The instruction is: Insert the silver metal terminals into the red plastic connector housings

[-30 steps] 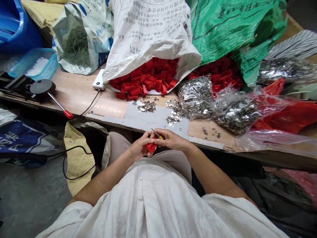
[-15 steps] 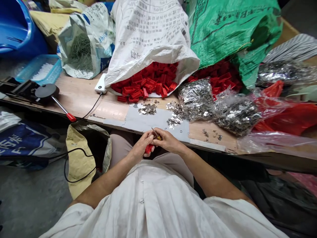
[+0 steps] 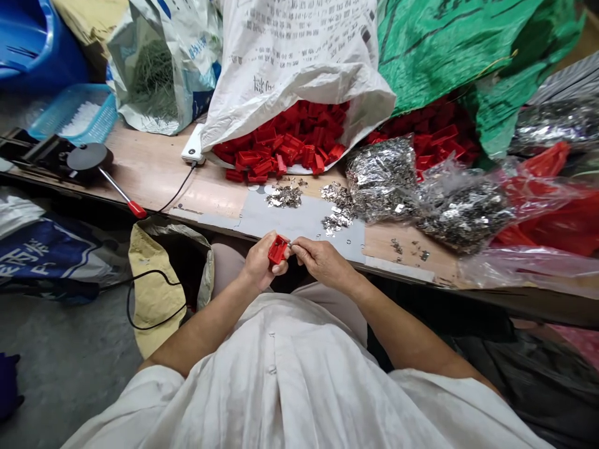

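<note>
Left hand [image 3: 259, 268]: thumb and fingers are gripping the red case [image 3: 277, 251].
Red case: between both hands, its open side upward.
Right hand [image 3: 322, 262]: fingertips pinch a thin grey thing [image 3: 290, 244], too small to identify.
Metal pieces [image 3: 284, 196]: in piles beyond the hands.

Soft light glints on plastic bags [image 3: 381, 181]; shadow darkens the table's [image 3: 219, 187] underside.

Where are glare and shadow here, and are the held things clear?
Head view: glints on the bagged metal pieces, sheen on the wooden tabletop, deep shadow beneath it; the red part in the left hand shows clearly, but the small item in the right hand is unclear.
</note>
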Tool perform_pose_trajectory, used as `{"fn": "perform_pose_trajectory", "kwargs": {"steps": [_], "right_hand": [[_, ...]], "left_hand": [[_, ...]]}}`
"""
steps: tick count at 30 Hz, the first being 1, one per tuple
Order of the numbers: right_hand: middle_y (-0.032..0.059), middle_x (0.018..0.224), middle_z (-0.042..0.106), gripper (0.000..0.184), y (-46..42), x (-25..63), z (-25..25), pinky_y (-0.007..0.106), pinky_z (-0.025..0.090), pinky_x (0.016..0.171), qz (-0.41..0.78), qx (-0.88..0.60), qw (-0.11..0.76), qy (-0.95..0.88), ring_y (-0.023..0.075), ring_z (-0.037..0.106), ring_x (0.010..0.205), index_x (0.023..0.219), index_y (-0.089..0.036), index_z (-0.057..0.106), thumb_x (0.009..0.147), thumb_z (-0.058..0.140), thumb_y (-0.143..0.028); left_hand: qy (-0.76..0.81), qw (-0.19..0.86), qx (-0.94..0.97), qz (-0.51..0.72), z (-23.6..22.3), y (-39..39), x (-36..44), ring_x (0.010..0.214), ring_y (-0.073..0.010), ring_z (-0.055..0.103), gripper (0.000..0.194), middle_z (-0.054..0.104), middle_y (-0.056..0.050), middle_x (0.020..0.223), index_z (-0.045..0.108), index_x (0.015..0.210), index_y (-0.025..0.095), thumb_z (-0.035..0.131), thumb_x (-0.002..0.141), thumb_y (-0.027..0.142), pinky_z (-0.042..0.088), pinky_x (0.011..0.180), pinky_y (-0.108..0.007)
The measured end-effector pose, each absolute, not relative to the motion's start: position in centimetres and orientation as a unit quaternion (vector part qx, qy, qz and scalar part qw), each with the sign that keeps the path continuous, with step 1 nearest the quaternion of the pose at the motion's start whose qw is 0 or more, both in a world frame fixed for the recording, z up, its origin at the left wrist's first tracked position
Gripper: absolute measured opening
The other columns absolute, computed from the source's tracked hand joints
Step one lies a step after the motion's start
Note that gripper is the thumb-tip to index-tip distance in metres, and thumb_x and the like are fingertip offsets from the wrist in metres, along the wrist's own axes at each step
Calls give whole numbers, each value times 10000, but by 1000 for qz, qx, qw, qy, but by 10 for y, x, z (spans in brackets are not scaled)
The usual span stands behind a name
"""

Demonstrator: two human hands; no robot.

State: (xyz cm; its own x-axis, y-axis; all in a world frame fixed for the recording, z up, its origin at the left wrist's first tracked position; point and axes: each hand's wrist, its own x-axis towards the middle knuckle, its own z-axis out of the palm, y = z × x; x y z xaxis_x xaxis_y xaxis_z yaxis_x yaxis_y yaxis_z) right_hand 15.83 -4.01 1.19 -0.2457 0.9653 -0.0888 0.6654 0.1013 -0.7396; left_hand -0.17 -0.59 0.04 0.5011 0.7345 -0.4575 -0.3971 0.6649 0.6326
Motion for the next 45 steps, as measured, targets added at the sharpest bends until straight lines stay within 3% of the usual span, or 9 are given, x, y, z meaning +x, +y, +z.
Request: {"fn": "perform_pose_trajectory", "kwargs": {"steps": [8,17,25,32,36,41,45], "right_hand": [[25,764,644,235,-37,155,16,246,353,649,302,-591,173,-728,149,558,691,857,-205,600,962,402,-275],[28,702,629,237,-40,149,10,242,319,591,297,-612,97,-727,152,542,621,878,-211,589,966,376,-268],[54,762,674,276,-36,151,9,255,323,598,270,-615,65,-738,172,586,669,894,-217,593,985,354,-321],[97,809,694,286,-35,145,3,285,302,584,196,-624,0,-757,205,615,696,948,-207,589,991,342,-346],[78,804,687,278,-36,150,7,272,311,591,220,-612,18,-759,184,604,688,916,-207,589,990,351,-330],[30,778,669,248,-19,163,15,247,345,611,300,-576,107,-753,152,576,677,864,-215,597,971,399,-319],[39,884,691,151,13,164,10,268,366,660,204,-628,142,-737,180,594,777,930,-219,617,925,495,-307]], "left_hand": [[392,813,242,356,-1,-10,1,303,-37,349,298,565,1,577,505,803,145,528,871,434,222,358,-178],[421,766,314,371,-9,-18,7,319,-28,305,360,531,48,547,445,811,191,546,854,534,169,324,-143],[391,824,230,340,-16,-15,2,292,-16,295,354,566,15,568,461,777,167,566,851,496,201,348,-170],[406,799,265,355,-16,-19,2,315,-26,324,375,554,31,568,447,810,184,576,831,535,192,335,-150],[397,800,286,347,-14,-18,-1,328,-26,319,403,556,27,572,469,833,181,578,820,569,189,333,-147],[374,782,317,384,-11,-6,-13,384,-34,381,390,570,15,623,507,891,174,565,843,557,252,362,-147],[374,783,310,388,-12,-2,-22,413,-62,450,391,569,23,641,474,917,191,557,844,566,330,385,-168]]}}
